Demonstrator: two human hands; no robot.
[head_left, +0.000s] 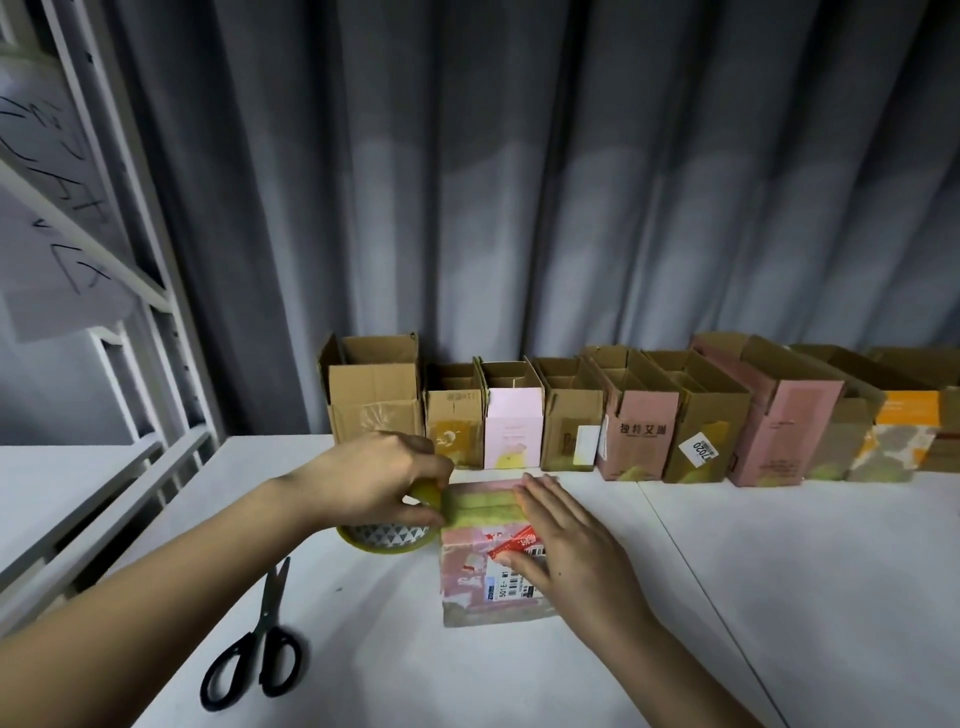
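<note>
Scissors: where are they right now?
Head view, lower left: the scissors lie on the table, just nearer than the tape roll and left of the pink box.

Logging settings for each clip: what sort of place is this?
Likely a small parcel-packing station: open cartons lined along the white table, a tape roll held by the left hand against a pink box, scissors beside.

Left hand pinches tape roll at pink box edge; right hand flat on box top. Scissors on counter, open cartons lined behind.
</note>
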